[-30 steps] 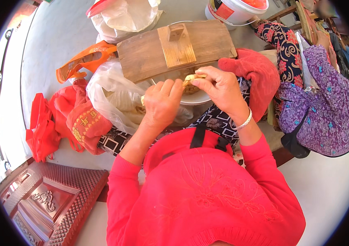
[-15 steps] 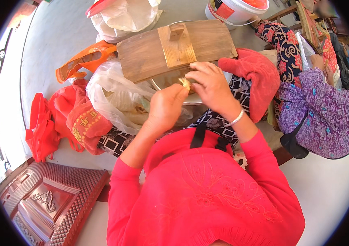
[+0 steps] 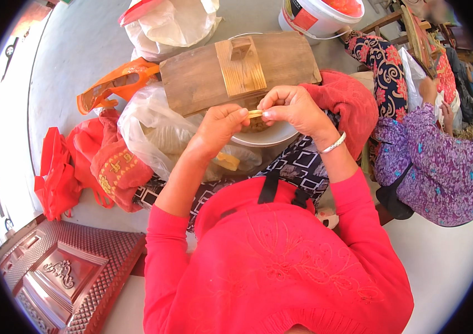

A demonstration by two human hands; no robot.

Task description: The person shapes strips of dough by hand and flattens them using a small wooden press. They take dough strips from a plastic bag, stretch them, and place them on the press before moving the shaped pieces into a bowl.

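Between my two hands stretches a short, pale-yellow strip (image 3: pixel 255 113), too small for me to tell its kind. My left hand (image 3: pixel 222 127) pinches one end with thumb and forefinger. The other end sits in the pinch of my right hand (image 3: pixel 295 111), which wears a silver bangle. Just below them is a white tub (image 3: pixel 272 136) with brownish pieces inside, partly covered by a wooden board (image 3: pixel 192 78) bearing a lighter wooden block (image 3: pixel 241 67). A clear plastic bag (image 3: pixel 153 119) with pale contents lies beside my left forearm.
Red cloth bags (image 3: pixel 58 172) and an orange bag (image 3: pixel 117 83) lie to the left. At the back stand a white sack (image 3: pixel 169 25) and a white bucket (image 3: pixel 317 19) with red contents. A red towel (image 3: pixel 353 106) is at right, near a person in purple (image 3: pixel 442 161).
My hands have turned and drawn level, with the yellow strip now stretched sideways between them. My right hand has moved slightly right, and the person at right has shifted.
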